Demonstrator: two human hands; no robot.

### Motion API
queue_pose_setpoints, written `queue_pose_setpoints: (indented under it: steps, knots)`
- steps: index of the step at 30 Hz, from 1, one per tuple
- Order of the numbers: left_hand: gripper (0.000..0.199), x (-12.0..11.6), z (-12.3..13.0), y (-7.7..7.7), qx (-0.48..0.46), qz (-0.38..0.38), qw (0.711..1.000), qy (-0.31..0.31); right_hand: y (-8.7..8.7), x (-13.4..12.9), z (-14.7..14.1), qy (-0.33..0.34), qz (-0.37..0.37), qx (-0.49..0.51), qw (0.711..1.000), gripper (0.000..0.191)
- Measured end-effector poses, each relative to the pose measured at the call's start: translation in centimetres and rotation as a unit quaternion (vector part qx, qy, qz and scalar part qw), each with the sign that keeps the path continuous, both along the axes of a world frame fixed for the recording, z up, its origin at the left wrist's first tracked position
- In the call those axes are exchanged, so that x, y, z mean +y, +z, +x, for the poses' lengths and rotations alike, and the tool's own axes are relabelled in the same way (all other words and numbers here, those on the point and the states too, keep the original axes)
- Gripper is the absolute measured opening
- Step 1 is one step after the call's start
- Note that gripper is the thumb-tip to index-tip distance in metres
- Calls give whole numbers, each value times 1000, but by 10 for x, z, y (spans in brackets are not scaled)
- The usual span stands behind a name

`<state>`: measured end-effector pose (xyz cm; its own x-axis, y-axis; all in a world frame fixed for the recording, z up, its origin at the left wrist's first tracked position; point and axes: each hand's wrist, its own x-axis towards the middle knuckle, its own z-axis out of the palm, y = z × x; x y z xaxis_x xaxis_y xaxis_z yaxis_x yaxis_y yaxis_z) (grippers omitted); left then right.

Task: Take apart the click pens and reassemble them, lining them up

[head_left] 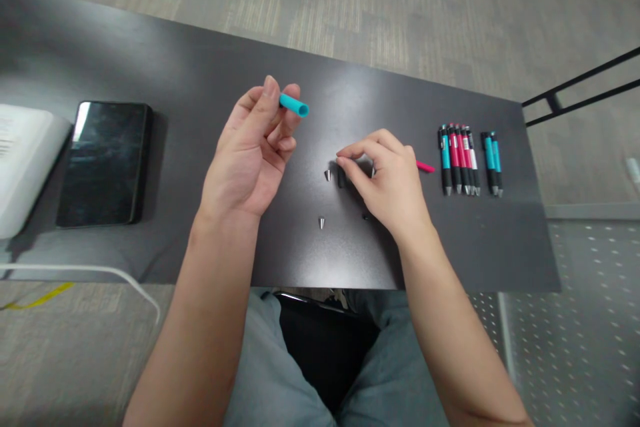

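Note:
Raised over the table, my left hand [255, 147] pinches a teal pen barrel [295, 105] between thumb and fingers, its hollow end facing right. My right hand [383, 177] is low over the tabletop with thumb and forefinger pinched together; what is between the tips, if anything, is too small to make out. Just below those fingertips is a black pen grip [341, 177]. A silver cone-shaped pen tip [328, 175] lies left of it, and a second silver pen tip [321, 222] sits nearer me. A pink pen barrel [425, 167] pokes out from behind my right hand.
Several teal, pink and white pens [459, 160] lie in a row on the right, with two teal pens [493, 163] beside them. A tiny black part [365, 217] is near my right wrist. On the left are a black glossy box [105, 163], a white device [25, 167] and a white cable [90, 268].

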<state>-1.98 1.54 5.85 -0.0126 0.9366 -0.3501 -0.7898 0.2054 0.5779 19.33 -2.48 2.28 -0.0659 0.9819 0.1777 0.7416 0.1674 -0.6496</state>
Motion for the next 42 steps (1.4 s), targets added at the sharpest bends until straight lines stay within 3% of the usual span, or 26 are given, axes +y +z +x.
queue_pose_setpoints:
  steps: [2, 3, 5, 7, 8, 14, 18, 20, 28, 35, 39, 42]
  knots:
    - [43, 0, 0, 1, 7, 2, 1000, -6, 2, 2, 1, -16, -21, 171, 985, 15]
    - [44, -1, 1, 1, 11, 1, 1000, -8, 4, 3, 2, -25, -32, 277, 960, 18]
    - [48, -1, 2, 1, 23, -3, 1000, -8, 10, 3, 4, -34, -55, 467, 882, 24]
    - [53, -2, 4, 2, 35, -5, 999, -7, 17, 2, 8, -33, -73, 571, 817, 28]
    - [54, -2, 5, 3, 41, -2, 999, -15, 20, 0, 10, -31, -79, 592, 801, 30]
    - [47, -12, 19, 4, 23, 28, 998, -46, 30, -11, 13, 0, -114, 677, 727, 19]
    - [28, -17, 32, -3, 7, 44, 996, -82, 37, -21, 11, 1, -148, 722, 676, 11]
    - [28, -17, 37, -7, 14, 33, 995, -94, 40, -27, 10, -8, -164, 738, 654, 12]
    - [28, -19, 59, -4, -22, 44, 993, -109, 46, -44, 10, -8, -216, 763, 609, 27]
    - [31, -27, 71, 10, -42, -13, 990, -136, 55, -53, 3, -3, -249, 792, 557, 33]
    - [35, -25, 75, 20, -45, -78, 985, -147, 52, -59, -6, 23, -268, 817, 510, 25]
    - [48, -23, 78, 26, -59, -125, 979, -153, 50, -60, -14, 20, -276, 826, 491, 16]
